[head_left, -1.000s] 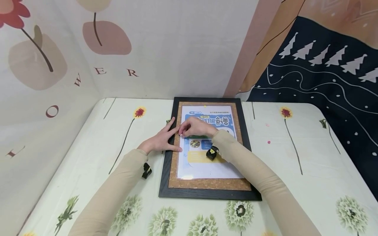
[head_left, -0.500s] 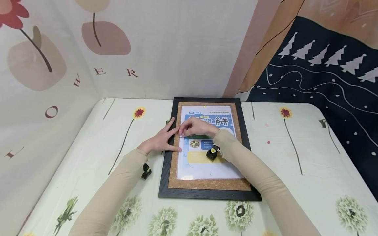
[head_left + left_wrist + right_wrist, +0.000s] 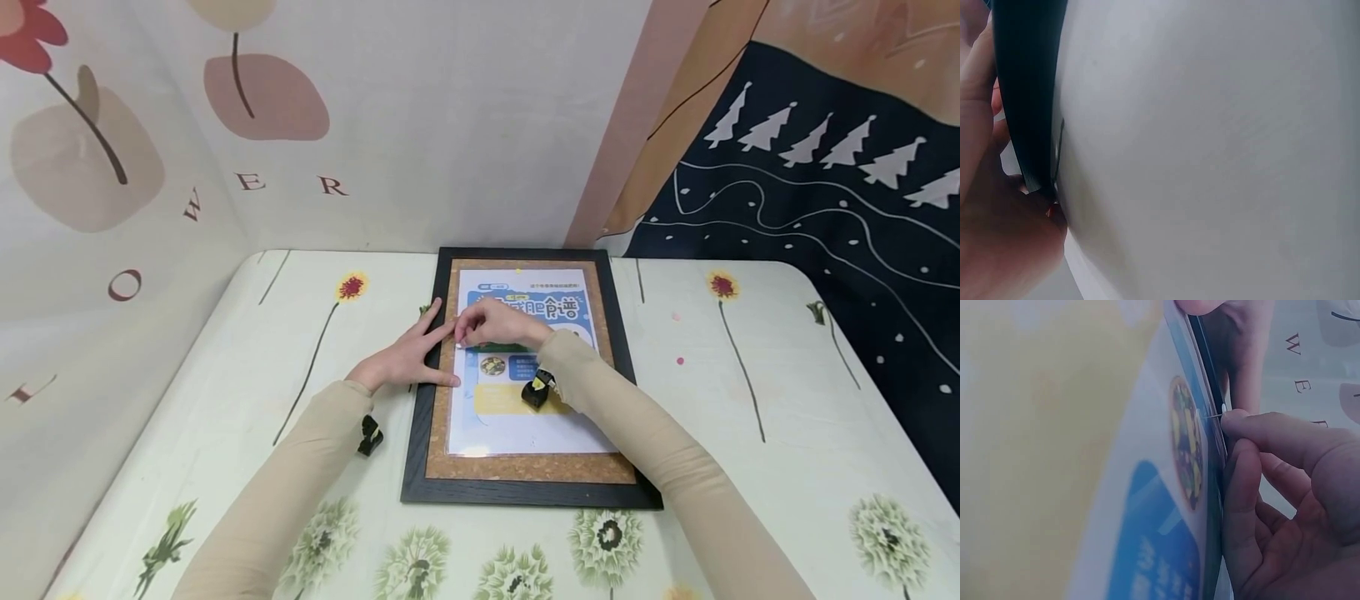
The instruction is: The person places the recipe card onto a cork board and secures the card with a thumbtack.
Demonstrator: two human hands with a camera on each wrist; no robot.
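While the head view shows the sheet (image 3: 536, 433) lying on the framed board (image 3: 536, 493), left hand (image 3: 401, 360) spread over the board's left side, right hand (image 3: 495, 323) pinching a pin (image 3: 459, 346) at the sheet's left edge, it hides the pin's shank. Left wrist gives only the dark rim edge-on beside the left hand. Right wrist reveals the shank: likely light, stiff, sharp, best pinched by its head; the glossy sheet may slip.
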